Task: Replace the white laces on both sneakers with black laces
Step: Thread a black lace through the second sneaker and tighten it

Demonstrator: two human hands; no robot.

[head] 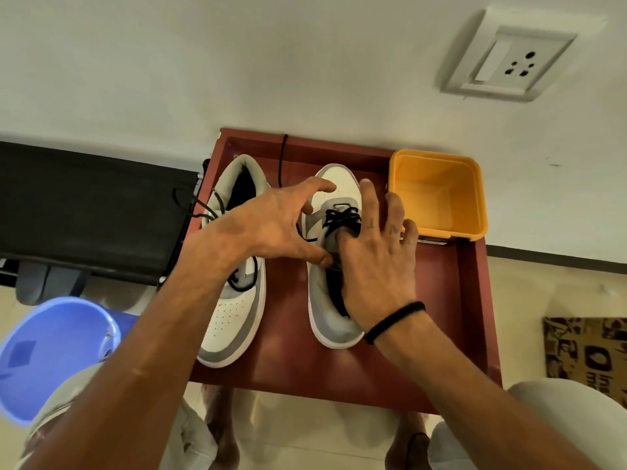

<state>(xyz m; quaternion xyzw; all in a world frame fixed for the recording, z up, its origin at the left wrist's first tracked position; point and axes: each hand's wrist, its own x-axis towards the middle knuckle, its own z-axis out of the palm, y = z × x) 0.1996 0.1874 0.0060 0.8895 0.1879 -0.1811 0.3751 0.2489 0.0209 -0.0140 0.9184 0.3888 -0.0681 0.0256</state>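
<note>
Lacing well along, judging by the look: black lace (341,217) already crossed through the front eyelets of the right sneaker (334,266), more black lace looped on the left sneaker (234,296), no white lace in sight. Both sneakers side by side on the red counter (451,300), pointing opposite ways: right one toe away, left one toe toward the viewer. Loose black end (281,161) trailing off past the counter's far edge, between the sneakers.

Step in hand, probably: threading or tightening the upper rows on the right sneaker. Next move likely calls for finding the free end, feeding it through the next eyelet, pulling even.

Left hand (271,225) reaching across over the left sneaker, fingers spread and arched, thumb down at the right sneaker's tongue; grip open, holding nothing plainly seen. Right hand (376,262) laid over the right sneaker's collar, fingers straight and fanned, thumb tucked toward the laces; whether thumb pinches lace, cannot tell.

Empty yellow tub (437,195) at the counter's far right corner
</note>
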